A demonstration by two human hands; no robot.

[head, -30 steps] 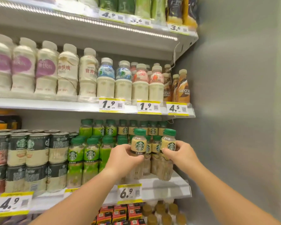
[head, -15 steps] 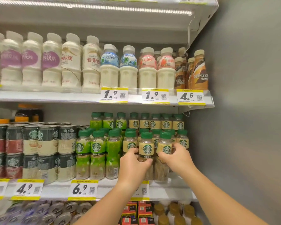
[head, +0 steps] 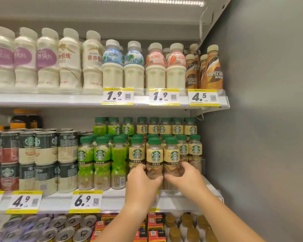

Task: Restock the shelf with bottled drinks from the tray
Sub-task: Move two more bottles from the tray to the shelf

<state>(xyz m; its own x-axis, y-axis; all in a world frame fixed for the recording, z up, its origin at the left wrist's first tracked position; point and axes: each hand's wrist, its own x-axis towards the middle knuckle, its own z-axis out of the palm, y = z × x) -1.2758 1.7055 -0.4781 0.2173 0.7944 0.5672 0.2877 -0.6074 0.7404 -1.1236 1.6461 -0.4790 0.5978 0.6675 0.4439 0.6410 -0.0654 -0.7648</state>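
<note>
Two tan-labelled coffee bottles with green caps stand side by side at the front of the middle shelf (head: 191, 201). My left hand (head: 143, 183) is wrapped around the lower part of the left bottle (head: 154, 156). The right bottle (head: 171, 155) is gripped low down by my right hand (head: 184, 179). Both bottles are upright, among more tan bottles of the same kind (head: 194, 151) behind and beside them. The bottles' bases are hidden by my hands. No tray is in view.
Green-labelled bottles (head: 100, 159) stand left of the tan ones, then stacked coffee cans (head: 45, 158). White milk bottles (head: 112, 67) and brown coffee bottles (head: 214, 69) fill the shelf above. A grey side wall (head: 261, 119) bounds the right. Cans and cartons sit below.
Both hands have pushed the two tan bottles back and down onto the shelf front, sliding their grip from the labels to the lower bodies. The view has shifted down and left.
</note>
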